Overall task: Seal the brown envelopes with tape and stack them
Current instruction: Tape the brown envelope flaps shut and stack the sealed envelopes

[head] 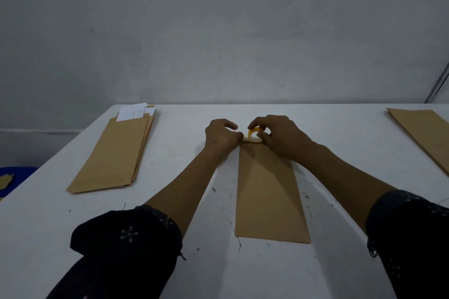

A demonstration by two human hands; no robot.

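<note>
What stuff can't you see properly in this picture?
Head view only:
- Far end of the middle envelope: covered by both hands.
- Tape roll: mostly hidden by the right hand.
- Right envelope: cut off by the frame edge.
- Print on the white papers: too small.

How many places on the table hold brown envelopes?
3: a stack at the left with white papers sticking out, one envelope in the middle under both hands, and envelopes at the right edge, partly cut off. The number in each stack is unclear.

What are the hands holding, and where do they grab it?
The right hand grips the yellow tape roll by its rim. The left hand seems to pinch the tape's loose end at the middle envelope's far edge.
</note>
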